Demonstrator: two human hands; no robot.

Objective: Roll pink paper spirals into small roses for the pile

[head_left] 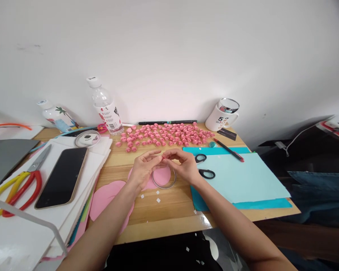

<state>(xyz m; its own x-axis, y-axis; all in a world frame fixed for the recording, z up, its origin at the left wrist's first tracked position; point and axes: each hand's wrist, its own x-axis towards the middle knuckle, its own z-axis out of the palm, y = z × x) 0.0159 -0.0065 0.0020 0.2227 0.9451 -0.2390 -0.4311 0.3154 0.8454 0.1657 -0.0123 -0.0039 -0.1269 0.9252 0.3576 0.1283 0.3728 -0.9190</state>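
Observation:
My left hand and my right hand meet over the middle of the wooden table. Their fingertips are pinched together on a small pink paper piece. Right below them lies a pink paper round with a clear tape ring on it. Several small rolled pink paper roses are spread behind the hands. Black-handled scissors lie just right of my right hand on light blue paper.
A phone and red-and-yellow scissors rest on a white paper stack at left. Two bottles, a white mug, pens and a red pencil stand near the wall. Larger pink paper lies front left.

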